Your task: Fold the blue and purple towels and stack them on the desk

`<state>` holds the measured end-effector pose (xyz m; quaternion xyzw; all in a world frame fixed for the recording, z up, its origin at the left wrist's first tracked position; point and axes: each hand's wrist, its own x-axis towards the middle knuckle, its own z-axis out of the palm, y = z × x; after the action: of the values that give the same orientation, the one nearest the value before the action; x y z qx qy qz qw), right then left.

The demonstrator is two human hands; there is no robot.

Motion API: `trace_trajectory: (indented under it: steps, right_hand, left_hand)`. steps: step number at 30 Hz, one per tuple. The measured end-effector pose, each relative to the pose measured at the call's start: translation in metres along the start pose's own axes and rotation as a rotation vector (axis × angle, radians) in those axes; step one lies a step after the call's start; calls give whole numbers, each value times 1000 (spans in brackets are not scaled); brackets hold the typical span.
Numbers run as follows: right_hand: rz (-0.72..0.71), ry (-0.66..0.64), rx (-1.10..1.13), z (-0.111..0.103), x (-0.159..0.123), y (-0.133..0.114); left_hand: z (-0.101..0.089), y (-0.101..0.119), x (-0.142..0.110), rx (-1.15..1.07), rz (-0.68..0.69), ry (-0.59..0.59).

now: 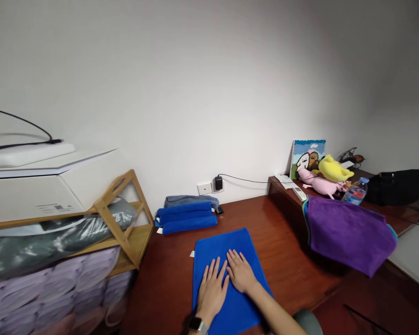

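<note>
L hand (212,291) and R hand (240,271) both flat on blue microfiber towel (216,244), palms down, near middle of towel, side by side, just apart. Fingers (212,271) on L slightly spread, straight, no pinch; R fingers (235,258) loosely spread, also pressing flat, nothing pinched. Black smartwatch (197,324) on L wrist. Towel lies flat on wood tabletop (293,265), squared-off, near edge closest to person, small white tag (192,254) at its L side.

Behind it, 2 folded blue towels (185,217) w/ white tags, stacked by wall, grey-blue folded cloth (190,201) behind those. To R, purple towel (349,235) draped over edge of raised wood ledge (387,223). On ledge: pink plush (319,182), yellow plush (333,168), cartoon picture (307,158), water bottle (356,191), white remote (299,193), black bag (396,186). Wall socket (205,188) w/ black charger (218,183). L side: bamboo shelf (125,218) w/ white printer (31,186) on top, lilac rolled towels (56,288) below.
</note>
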<state>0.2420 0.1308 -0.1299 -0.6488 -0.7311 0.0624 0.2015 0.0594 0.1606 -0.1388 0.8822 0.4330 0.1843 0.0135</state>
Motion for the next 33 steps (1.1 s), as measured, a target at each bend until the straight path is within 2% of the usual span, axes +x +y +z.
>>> trace_trajectory:
  steps: [2, 4, 7, 10, 13, 16, 19, 22, 27, 30, 33]
  right_hand:
    - [3, -18, 6, -4, -10, 1]
    - [38, -46, -6, -20, -12, 12]
    - [164, -102, -47, -53, -11, 31]
    - [250, -101, -76, -68, -17, 30]
    - [187, -23, -61, -53, -36, 6]
    - [122, -2, -22, -27, -60, -22]
    - [100, -14, -14, -16, -79, -27]
    - [128, -18, -34, -28, -92, -9]
    - [309, -98, -102, -61, -104, 23]
    - [312, -58, -114, -62, -104, 15]
    - [234, 25, -99, -46, -99, -12]
  left_hand:
    - [-2, 1, -11, 25, -77, -15]
    - [-7, -4, -19, 49, -139, -23]
    - [-16, -15, -31, 82, -197, -8]
    - [-23, -15, -43, 114, -220, 38]
    - [-26, 5, -52, 80, -117, 52]
    - [-26, 29, -57, 29, 10, -26]
    - [-26, 36, -66, 66, -55, -68]
    - [-26, 24, -82, 127, -146, -46]
    - [-21, -6, -116, 192, -205, 33]
    - [-22, -4, -114, 203, -154, 77]
    - [-30, 16, -88, 140, -42, 51]
